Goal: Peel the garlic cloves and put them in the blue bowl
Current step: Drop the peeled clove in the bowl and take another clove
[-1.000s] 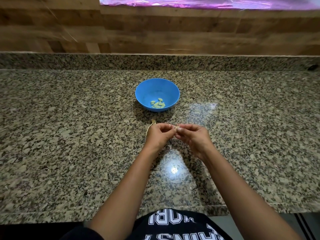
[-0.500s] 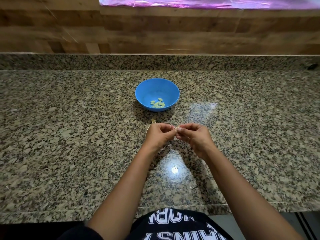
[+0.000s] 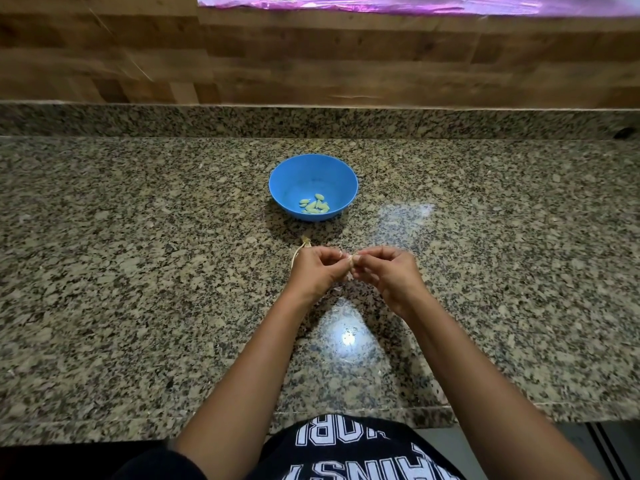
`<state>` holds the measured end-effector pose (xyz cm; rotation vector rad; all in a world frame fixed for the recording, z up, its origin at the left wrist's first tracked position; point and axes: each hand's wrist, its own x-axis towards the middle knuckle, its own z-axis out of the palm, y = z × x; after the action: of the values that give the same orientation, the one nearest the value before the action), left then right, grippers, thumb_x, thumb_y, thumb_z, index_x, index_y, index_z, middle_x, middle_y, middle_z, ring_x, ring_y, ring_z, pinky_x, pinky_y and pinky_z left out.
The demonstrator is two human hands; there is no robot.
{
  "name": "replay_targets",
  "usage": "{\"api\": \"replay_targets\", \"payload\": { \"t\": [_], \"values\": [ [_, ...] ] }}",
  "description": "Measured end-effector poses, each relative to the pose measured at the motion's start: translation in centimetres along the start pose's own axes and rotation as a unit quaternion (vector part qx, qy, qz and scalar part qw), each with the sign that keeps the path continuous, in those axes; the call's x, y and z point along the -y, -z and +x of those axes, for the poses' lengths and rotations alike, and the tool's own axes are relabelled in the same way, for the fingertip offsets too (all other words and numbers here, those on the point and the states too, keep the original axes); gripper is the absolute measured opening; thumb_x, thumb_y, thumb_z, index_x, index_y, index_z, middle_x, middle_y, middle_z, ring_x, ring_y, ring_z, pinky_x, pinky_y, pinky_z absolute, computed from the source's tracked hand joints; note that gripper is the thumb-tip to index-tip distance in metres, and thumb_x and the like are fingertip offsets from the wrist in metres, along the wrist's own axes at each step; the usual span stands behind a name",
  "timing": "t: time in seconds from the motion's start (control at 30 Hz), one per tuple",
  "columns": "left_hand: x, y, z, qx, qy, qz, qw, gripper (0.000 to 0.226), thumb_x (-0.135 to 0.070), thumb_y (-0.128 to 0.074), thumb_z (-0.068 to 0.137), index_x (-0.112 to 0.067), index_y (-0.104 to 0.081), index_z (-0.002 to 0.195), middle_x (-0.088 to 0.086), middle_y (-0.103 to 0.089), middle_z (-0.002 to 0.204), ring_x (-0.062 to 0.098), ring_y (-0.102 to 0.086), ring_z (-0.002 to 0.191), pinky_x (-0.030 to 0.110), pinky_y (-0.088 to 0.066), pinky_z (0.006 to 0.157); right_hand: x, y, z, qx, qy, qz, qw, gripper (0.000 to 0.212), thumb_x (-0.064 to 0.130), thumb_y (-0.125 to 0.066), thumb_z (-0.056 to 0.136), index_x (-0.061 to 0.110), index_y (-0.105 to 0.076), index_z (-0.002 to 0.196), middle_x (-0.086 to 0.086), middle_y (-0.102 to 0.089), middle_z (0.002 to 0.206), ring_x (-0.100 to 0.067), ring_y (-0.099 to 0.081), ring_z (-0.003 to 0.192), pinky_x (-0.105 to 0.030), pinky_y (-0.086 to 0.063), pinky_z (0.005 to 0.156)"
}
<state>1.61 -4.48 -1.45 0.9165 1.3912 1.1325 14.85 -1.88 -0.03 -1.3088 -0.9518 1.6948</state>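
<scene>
Left hand (image 3: 317, 270) and right hand (image 3: 389, 273) met fingertip to fingertip, both pinching one garlic clove (image 3: 349, 260); beyond them stood the blue bowl (image 3: 313, 174) holding peeled cloves (image 3: 314, 204).

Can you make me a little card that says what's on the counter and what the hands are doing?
Bowl: round blue plastic bowl on speckled granite counter
Inside it: several pale peeled garlic cloves
Left hand: pinches small pale garlic clove
Right hand: pinches the same clove
Scrap: dry tan skin strip beside left hand
</scene>
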Motion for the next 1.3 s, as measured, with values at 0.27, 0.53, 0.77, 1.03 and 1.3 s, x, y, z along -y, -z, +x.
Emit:
{"api": "replay_targets", "payload": {
  "t": [0.27,0.53,0.77,1.03,1.3],
  "values": [
    [0.21,0.12,0.54,-0.018,0.038,-0.027,0.999,0.005,0.003,-0.065,0.082,-0.001,-0.064,0.080,0.008,-0.065,0.076,0.014,-0.062,0.060,0.022,-0.056,0.057,-0.32,0.51,0.13,0.027,-0.044,0.053,0.997,0.005,-0.007,-0.057,0.085,-0.004,-0.061,0.084,-0.016,-0.065,0.078,-0.020,-0.062,0.061,-0.026,-0.056,0.059],
    [0.18,-0.03,0.31,-0.013,0.033,-0.014,0.999,0.009,-0.007,-0.070,0.081,0.000,-0.067,0.087,0.009,-0.069,0.080,0.016,-0.064,0.068,0.026,-0.056,0.067,-0.37,0.43,0.09,0.032,-0.024,0.051,0.998,0.007,-0.008,-0.061,0.078,-0.005,-0.062,0.084,-0.015,-0.066,0.079,-0.023,-0.064,0.072,-0.027,-0.056,0.071],
    [-0.03,0.11,0.20,-0.019,0.032,-0.016,0.999,0.008,-0.008,-0.071,0.079,-0.001,-0.066,0.081,0.006,-0.068,0.073,0.013,-0.064,0.062,0.025,-0.056,0.063,-0.28,0.43,-0.01,0.037,0.003,-0.007,0.999,0.005,-0.006,-0.064,0.079,-0.003,-0.065,0.082,-0.014,-0.067,0.077,-0.022,-0.063,0.071,-0.027,-0.056,0.071],
    [0.16,-0.16,0.48,-0.044,0.041,-0.015,0.998,0.005,-0.002,-0.067,0.082,0.000,-0.064,0.079,0.012,-0.066,0.080,0.020,-0.064,0.069,0.025,-0.057,0.063,-0.26,0.10,-0.04,0.019,0.001,-0.004,1.000,0.010,-0.010,-0.055,0.086,-0.003,-0.061,0.085,-0.013,-0.064,0.073,-0.019,-0.060,0.062,-0.021,-0.055,0.059],
    [0.64,-0.30,0.63,-0.047,0.040,-0.007,0.998,0.007,0.005,-0.064,0.083,-0.003,-0.063,0.084,0.010,-0.065,0.080,0.018,-0.061,0.069,0.025,-0.055,0.067,-0.54,0.11,0.37,0.024,-0.022,0.034,0.999,0.013,-0.013,-0.054,0.084,-0.004,-0.063,0.085,-0.016,-0.066,0.082,-0.023,-0.065,0.076,-0.029,-0.056,0.075]
  ]
}}
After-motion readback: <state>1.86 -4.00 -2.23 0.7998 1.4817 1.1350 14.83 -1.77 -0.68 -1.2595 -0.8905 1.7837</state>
